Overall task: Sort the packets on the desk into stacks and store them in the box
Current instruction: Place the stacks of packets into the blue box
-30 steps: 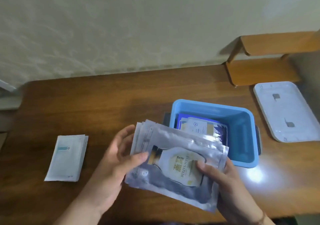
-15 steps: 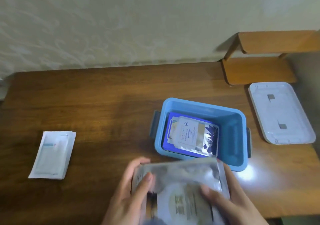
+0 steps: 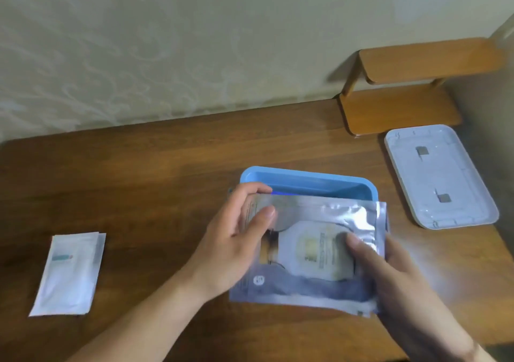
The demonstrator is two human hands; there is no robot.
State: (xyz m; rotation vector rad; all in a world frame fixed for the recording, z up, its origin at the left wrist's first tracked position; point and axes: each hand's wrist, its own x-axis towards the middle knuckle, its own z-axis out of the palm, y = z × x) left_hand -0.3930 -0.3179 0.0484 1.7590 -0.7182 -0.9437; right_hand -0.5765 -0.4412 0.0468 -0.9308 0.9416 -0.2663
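A stack of silver packets [image 3: 311,253] with a pale bottle picture on top is held flat over the open blue box [image 3: 306,179], covering most of its inside. My left hand [image 3: 236,244] grips the stack's left edge, thumb on top and fingers curled round the far corner. My right hand [image 3: 389,275] holds the right edge, thumb pressed on the picture, fingers underneath. A sliver of a dark blue packet shows in the box under the stack. A small stack of white packets [image 3: 69,272] lies on the desk at the left.
The box's white lid [image 3: 442,178] lies upside down on the desk at the right. A wooden two-level shelf [image 3: 403,111] stands in the back right corner against the wall. The brown wooden desk [image 3: 153,180] spreads out between the white packets and the box.
Both hands have carried the silver stack from the desk's near edge forward over the blue box. The packets inside the box, visible before, are now mostly covered.
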